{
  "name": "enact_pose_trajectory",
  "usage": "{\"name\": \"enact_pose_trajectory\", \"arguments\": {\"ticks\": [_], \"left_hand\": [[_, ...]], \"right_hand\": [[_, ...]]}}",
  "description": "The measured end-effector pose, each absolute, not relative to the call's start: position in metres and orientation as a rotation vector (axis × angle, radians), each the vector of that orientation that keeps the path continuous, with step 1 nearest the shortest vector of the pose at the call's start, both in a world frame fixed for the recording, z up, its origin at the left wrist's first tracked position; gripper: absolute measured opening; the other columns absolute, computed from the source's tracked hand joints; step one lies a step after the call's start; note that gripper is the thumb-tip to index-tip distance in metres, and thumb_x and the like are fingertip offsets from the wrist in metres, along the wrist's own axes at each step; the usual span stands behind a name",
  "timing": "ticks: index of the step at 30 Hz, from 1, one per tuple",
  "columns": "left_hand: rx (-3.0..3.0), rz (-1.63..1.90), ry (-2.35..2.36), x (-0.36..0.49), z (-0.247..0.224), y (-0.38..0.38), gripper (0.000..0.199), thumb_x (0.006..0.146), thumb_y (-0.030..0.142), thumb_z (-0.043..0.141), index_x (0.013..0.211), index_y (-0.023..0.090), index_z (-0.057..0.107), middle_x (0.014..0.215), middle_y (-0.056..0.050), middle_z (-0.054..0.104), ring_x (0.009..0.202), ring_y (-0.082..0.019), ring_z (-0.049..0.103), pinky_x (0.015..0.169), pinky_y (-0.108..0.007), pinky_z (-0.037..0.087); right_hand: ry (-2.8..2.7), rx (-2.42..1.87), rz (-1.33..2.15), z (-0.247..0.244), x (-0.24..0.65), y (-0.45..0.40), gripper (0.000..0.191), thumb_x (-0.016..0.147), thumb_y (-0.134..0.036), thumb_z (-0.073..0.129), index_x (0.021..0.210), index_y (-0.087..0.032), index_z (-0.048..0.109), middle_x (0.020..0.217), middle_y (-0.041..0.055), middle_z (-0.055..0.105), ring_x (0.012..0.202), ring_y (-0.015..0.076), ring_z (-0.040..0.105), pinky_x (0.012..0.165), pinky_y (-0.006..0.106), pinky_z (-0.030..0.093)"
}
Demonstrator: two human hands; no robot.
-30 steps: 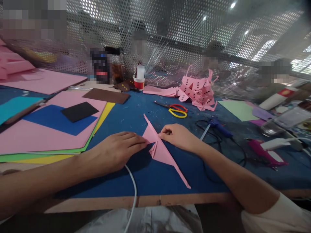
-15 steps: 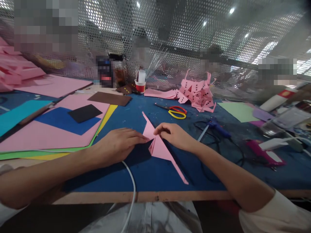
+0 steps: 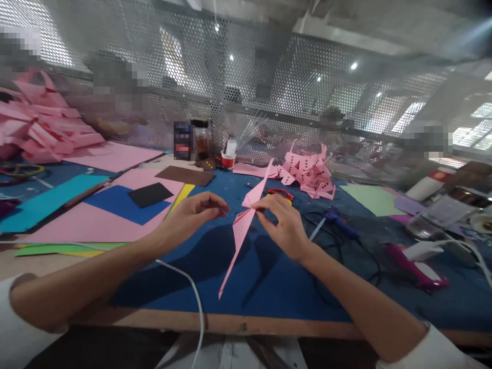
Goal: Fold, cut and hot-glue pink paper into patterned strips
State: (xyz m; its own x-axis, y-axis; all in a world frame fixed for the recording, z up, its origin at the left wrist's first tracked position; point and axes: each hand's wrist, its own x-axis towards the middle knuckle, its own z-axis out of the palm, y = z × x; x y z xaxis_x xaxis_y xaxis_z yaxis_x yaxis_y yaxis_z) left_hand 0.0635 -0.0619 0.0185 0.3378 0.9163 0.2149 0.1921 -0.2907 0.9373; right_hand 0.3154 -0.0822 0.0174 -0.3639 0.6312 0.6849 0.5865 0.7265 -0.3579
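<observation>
Pinches long, pointed, folded pink paper piece (image 3: 242,228) near its middle in fingers of right hand (image 3: 285,225) — holds it slantwise above blue worktop (image 3: 300,303). Has left hand (image 3: 198,212) just beside, apart from paper, fingers loosely curled, released. Partly hides red-and-yellow-handled scissors (image 3: 281,192) — beyond right hand.
</observation>
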Motion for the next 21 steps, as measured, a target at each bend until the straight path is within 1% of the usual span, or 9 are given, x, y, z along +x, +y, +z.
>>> {"name": "enact_pose_trajectory", "arguments": {"ticks": [1,3,7,10,13,17,19,21], "left_hand": [[1.620,1.021,0.970,0.066,0.020,-0.064,0.025,0.084,0.036,0.068,0.103,0.018,0.067,0.104,-0.007,0.074,0.097,-0.024,0.069,0.094,-0.042,0.053],[1.472,0.986,0.911,0.071,0.023,-0.068,0.030,0.086,0.039,0.068,0.109,0.019,0.065,0.107,-0.007,0.074,0.098,-0.022,0.069,0.095,-0.042,0.052],[1.326,0.937,0.884,0.078,0.024,-0.074,0.031,0.086,0.040,0.069,0.108,0.019,0.069,0.100,-0.006,0.073,0.092,-0.020,0.068,0.089,-0.037,0.055],[1.389,0.950,0.914,0.080,0.022,-0.075,0.030,0.085,0.040,0.069,0.106,0.019,0.070,0.101,-0.007,0.073,0.093,-0.021,0.068,0.088,-0.036,0.054],[1.476,0.929,0.921,0.079,0.018,-0.075,0.031,0.083,0.042,0.072,0.104,0.018,0.070,0.102,-0.007,0.073,0.094,-0.022,0.069,0.092,-0.038,0.053],[1.453,0.890,0.887,0.077,0.012,-0.070,0.034,0.081,0.041,0.076,0.105,0.018,0.069,0.102,-0.009,0.075,0.093,-0.022,0.070,0.091,-0.037,0.053],[1.415,0.858,0.885,0.077,0.010,-0.068,0.036,0.080,0.041,0.077,0.106,0.018,0.068,0.101,-0.008,0.076,0.091,-0.020,0.071,0.089,-0.035,0.054],[1.377,0.825,0.887,0.076,0.008,-0.067,0.037,0.079,0.041,0.078,0.106,0.018,0.068,0.102,-0.008,0.076,0.091,-0.019,0.071,0.089,-0.034,0.054]], "right_hand": [[-2.049,-0.902,0.042,0.018,0.315,-0.084,0.018,0.100,-0.021,0.051,0.109,-0.025,0.066,0.106,0.0050,0.070,0.105,0.0194,0.064,0.096,0.035,0.050],[-2.015,-0.857,0.019,0.020,0.315,-0.087,0.019,0.100,-0.021,0.050,0.110,-0.025,0.066,0.106,0.0048,0.070,0.105,0.0190,0.064,0.096,0.035,0.050],[-1.980,-0.825,-0.022,0.021,0.315,-0.089,0.017,0.100,-0.022,0.054,0.110,-0.026,0.067,0.104,0.0042,0.070,0.102,0.0191,0.064,0.093,0.035,0.048],[-1.948,-0.920,-0.160,0.022,0.316,-0.089,0.014,0.099,-0.027,0.058,0.107,-0.028,0.070,0.109,0.0051,0.067,0.106,0.0216,0.060,0.096,0.038,0.044],[-1.954,-1.005,-0.253,0.027,0.317,-0.088,0.014,0.100,-0.027,0.056,0.106,-0.028,0.069,0.114,0.0046,0.067,0.110,0.0219,0.058,0.101,0.040,0.037],[-2.010,-1.092,-0.273,0.034,0.321,-0.084,0.017,0.103,-0.025,0.050,0.108,-0.026,0.066,0.105,0.0031,0.070,0.104,0.0204,0.059,0.107,0.041,0.030],[-2.037,-1.118,-0.215,0.036,0.323,-0.080,0.019,0.103,-0.025,0.049,0.108,-0.025,0.067,0.102,0.0036,0.070,0.102,0.0200,0.060,0.103,0.039,0.034],[-2.076,-1.133,-0.076,0.035,0.326,-0.076,0.021,0.103,-0.024,0.049,0.106,-0.023,0.069,0.099,0.0040,0.070,0.095,0.0186,0.062,0.094,0.034,0.040]]}}
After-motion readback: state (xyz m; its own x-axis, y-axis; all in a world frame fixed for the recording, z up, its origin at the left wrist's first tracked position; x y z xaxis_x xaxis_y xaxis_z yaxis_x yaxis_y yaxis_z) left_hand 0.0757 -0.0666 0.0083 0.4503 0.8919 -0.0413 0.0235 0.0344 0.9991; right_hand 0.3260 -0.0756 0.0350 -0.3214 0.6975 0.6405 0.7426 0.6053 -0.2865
